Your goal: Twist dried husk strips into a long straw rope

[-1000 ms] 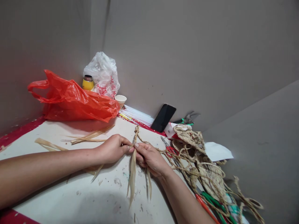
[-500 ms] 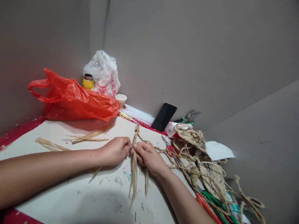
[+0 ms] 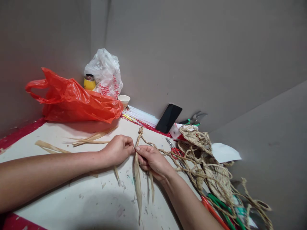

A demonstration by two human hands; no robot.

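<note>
Left hand (image 3: 117,150), right hand (image 3: 152,159), pinching braid (image 3: 138,135)

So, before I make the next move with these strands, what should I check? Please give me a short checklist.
1. Pinch of the left hand on the strands at the end of the braid: ok.
2. Pinch of the right hand at the same spot: ok.
3. The strands lie apart on the table, not tangled: ok.
4. Tightness of the last crossing: cannot tell, the hands hide it.
5. The scissors free to take: not ok, it seems; cord lies over them.
</note>
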